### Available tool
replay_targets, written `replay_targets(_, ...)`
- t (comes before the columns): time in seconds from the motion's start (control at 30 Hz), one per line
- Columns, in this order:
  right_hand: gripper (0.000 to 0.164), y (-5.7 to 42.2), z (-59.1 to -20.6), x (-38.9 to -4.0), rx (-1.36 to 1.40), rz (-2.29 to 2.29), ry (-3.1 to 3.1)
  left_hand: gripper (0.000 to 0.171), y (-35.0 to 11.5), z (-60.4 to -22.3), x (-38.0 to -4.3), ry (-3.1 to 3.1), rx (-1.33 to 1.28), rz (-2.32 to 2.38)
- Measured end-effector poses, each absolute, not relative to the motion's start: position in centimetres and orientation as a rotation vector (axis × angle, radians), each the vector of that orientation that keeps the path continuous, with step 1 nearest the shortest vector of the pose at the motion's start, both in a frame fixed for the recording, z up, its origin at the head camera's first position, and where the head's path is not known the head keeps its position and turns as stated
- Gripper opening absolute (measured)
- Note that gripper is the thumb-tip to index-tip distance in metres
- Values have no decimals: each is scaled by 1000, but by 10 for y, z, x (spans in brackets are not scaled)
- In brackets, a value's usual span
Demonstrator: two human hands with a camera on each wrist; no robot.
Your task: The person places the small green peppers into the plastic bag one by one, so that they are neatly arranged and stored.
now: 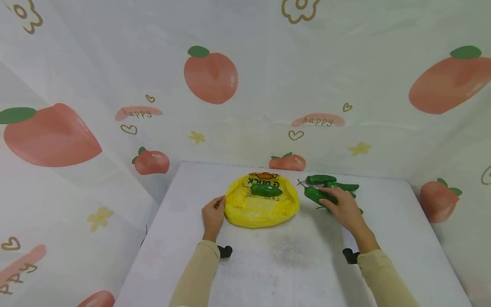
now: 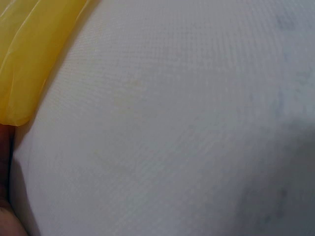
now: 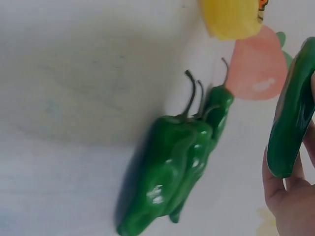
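A yellow plastic bag (image 1: 255, 219) printed with a duck and letters lies spread with its rim rolled up. One green pepper (image 1: 266, 190) rests inside it. My left hand (image 1: 213, 217) pinches the bag's left edge; in the left wrist view the bag (image 2: 34, 54) shows only at the corner. My right hand (image 1: 345, 211) grips another green pepper (image 1: 313, 195) between thumb and fingers. In the right wrist view this held pepper (image 3: 291, 113) is up off the table, apart from several green peppers (image 3: 167, 167) lying together with stems on. My palm covers part of that pile in the head view.
The white table (image 1: 284, 273) meets a hanging cloth (image 1: 245, 128) printed with peaches and flowers at the back and sides. More peppers (image 1: 321, 179) lie near the table's back right edge. Black pieces (image 1: 225, 252) sit at both wrists.
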State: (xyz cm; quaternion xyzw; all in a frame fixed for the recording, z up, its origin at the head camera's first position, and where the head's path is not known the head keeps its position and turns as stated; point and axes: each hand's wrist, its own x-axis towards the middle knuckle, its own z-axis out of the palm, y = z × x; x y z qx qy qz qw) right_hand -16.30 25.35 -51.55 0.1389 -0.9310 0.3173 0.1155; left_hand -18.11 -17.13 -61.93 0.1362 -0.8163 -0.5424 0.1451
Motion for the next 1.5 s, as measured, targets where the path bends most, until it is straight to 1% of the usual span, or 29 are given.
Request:
replay_targets(0.27,38,239,-496,-173,436,978,-2830,22,-171,-623,-183,-2363,394,-1572)
replay_targets(0.5,38,220,-484,-178,459,993,-2884,19,-169,-624,-182,-2338,343,-1545)
replay_targets(0.9,38,185,-473,-189,644,1026,-2882,20,-170,-623,-181,-2336,334,-1526)
replay_targets(1.07,38,176,-472,-193,679,989,-2909,21,-171,-625,-181,-2347,356,-1533)
replay_targets(1.5,36,151,-485,-206,735,954,-2960,21,-172,-625,-182,-2344,367,-1550)
